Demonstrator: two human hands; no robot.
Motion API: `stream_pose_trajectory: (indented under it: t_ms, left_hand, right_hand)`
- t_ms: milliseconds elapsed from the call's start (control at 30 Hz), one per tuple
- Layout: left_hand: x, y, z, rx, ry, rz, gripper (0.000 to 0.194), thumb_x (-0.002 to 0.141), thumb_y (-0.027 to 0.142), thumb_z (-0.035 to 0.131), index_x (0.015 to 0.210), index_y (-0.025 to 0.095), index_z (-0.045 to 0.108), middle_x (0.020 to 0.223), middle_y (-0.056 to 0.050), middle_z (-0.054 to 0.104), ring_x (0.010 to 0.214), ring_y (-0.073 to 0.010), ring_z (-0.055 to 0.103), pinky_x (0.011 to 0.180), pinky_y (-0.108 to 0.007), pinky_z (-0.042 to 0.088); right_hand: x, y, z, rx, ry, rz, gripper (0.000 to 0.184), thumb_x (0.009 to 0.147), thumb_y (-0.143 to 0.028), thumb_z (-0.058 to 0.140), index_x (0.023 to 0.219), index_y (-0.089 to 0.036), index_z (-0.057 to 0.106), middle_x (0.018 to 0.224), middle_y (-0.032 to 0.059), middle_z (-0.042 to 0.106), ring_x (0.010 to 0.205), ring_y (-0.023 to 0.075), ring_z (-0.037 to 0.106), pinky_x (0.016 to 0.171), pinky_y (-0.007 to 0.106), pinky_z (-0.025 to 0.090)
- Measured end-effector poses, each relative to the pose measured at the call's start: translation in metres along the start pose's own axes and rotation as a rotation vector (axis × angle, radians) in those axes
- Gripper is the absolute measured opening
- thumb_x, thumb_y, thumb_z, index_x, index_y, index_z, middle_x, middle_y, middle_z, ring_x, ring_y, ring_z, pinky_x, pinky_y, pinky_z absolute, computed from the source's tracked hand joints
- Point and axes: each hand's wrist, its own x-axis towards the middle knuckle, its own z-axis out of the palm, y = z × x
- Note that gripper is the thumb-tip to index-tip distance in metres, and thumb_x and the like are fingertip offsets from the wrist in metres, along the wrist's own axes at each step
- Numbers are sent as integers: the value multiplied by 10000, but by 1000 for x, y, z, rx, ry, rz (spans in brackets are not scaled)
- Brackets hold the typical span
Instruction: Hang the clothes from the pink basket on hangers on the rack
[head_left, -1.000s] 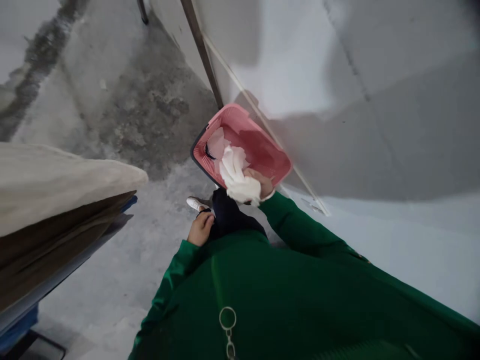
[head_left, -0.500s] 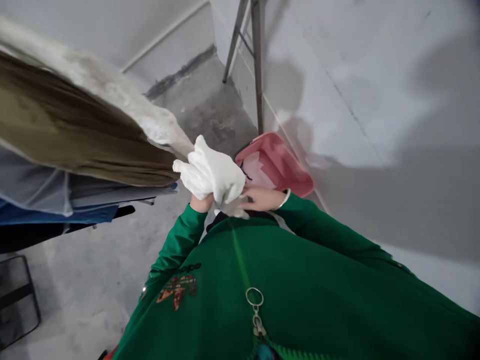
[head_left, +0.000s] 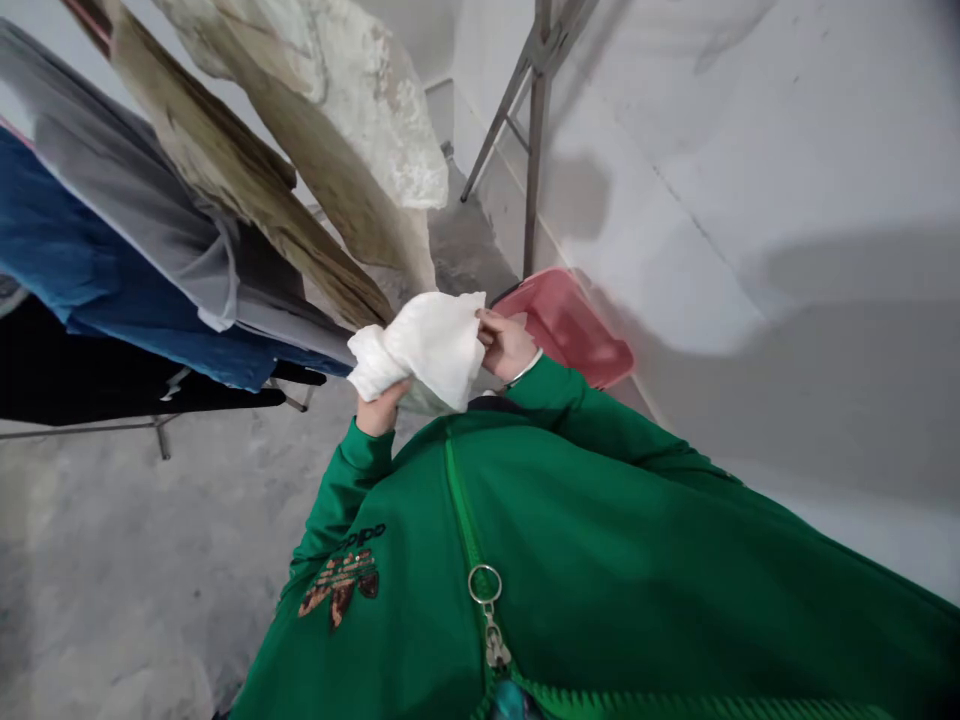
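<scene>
Head view: crumpled white cloth (head_left: 417,350), lying lengthwise between both hands, clutched at its lower end by the curled left hand (head_left: 381,410) and pinched at its top corner by the right hand (head_left: 506,345), which is nearer the pink plastic basket (head_left: 566,325).

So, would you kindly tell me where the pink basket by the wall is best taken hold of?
Grip the rim of the pink plastic basket on the side nearest you, coming from above with your right hand. That raised edge offers a hold, and the wall crowds the far side. The white cloth hides part of it.
</scene>
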Motion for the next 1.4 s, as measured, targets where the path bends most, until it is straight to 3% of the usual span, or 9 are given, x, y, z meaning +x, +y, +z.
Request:
stream_pose_trajectory:
  t_ms: [167, 367, 567, 700, 833, 1100, 1200, 1333, 1400]
  left_hand:
    - [-4, 8, -45, -502, 123, -214, 404, 772, 384, 650, 1116, 174, 648, 1208, -88, 672, 1305, -283, 483, 1142, -429, 357]
    - [-3, 2, -82, -582, 76, -259, 380, 862, 438, 536, 1089, 157, 653, 1253, -117, 643, 1361, -274, 409, 1146, -426, 346]
    - [-14, 25, -90, -624, -7, -157, 453, 895, 504, 469, 1160, 172, 629, 1278, -116, 626, 1374, -271, 389, 1136, -442, 356]
    - [-16, 49, -79, -651, -5, -122, 477, 927, 517, 405, 1183, 173, 616, 1273, -101, 629, 1374, -274, 390, 1123, -448, 378]
    - [-4, 69, -52, -724, 27, -90, 484, 965, 483, 333, 1212, 152, 586, 1262, -105, 627, 1352, -282, 422, 1105, -483, 390]
    - [8, 87, -3, -756, 114, 14, 516, 981, 497, 250, 1234, 173, 561, 1273, -92, 606, 1341, -235, 446, 1092, -422, 412]
    - [4, 93, 12, -739, 121, 53, 541, 988, 491, 193, 1242, 179, 554, 1250, -90, 617, 1342, -241, 444, 1087, -456, 412]
    - [-2, 103, 25, -714, 142, 74, 537, 978, 512, 209, 1236, 195, 558, 1236, -89, 627, 1360, -256, 418, 1098, -488, 397]
    - [-4, 107, 28, -714, 154, 76, 527, 959, 546, 266, 1229, 207, 565, 1261, -90, 614, 1367, -266, 408, 1110, -488, 385]
  right_hand:
    - [-2, -11, 2, 45, 113, -250, 365, 842, -378, 623, 644, -202, 372, 526, -66, 353, 427, 49, 322, 428, 193, 334]
    - [4, -37, -5, 2, -58, -427, 374, 810, -462, 626, 603, -240, 408, 489, -53, 289, 524, 106, 352, 509, 247, 293]
    - [22, -68, -17, -85, -104, -493, 275, 803, -431, 603, 607, -285, 476, 476, -25, 324, 636, 144, 359, 600, 277, 278]
    - [34, -58, 1, -61, 20, -462, 134, 785, -298, 648, 842, -285, 527, 745, -29, 586, 738, 123, 487, 657, 256, 386]
    - [19, -16, 24, -349, 81, -386, 412, 732, -162, 673, 1067, -266, 456, 983, -21, 597, 755, 93, 578, 705, 259, 460]
    - [-43, 51, 35, -1009, -427, -392, 524, 763, -504, 665, 1126, -174, 480, 1048, 102, 593, 945, 205, 584, 860, 368, 480]
    - [-31, 57, 33, -1260, -424, -380, 655, 733, -506, 690, 1203, -105, 471, 1175, 177, 557, 1082, 278, 542, 979, 451, 424]
    - [-4, 56, 21, -1462, -275, -372, 494, 778, -393, 661, 1130, -69, 536, 1172, 203, 547, 1138, 307, 501, 1008, 450, 395]
    - [4, 56, 13, -1462, -259, -420, 569, 731, -373, 710, 1173, -72, 516, 1212, 203, 523, 1167, 311, 480, 1019, 444, 388]
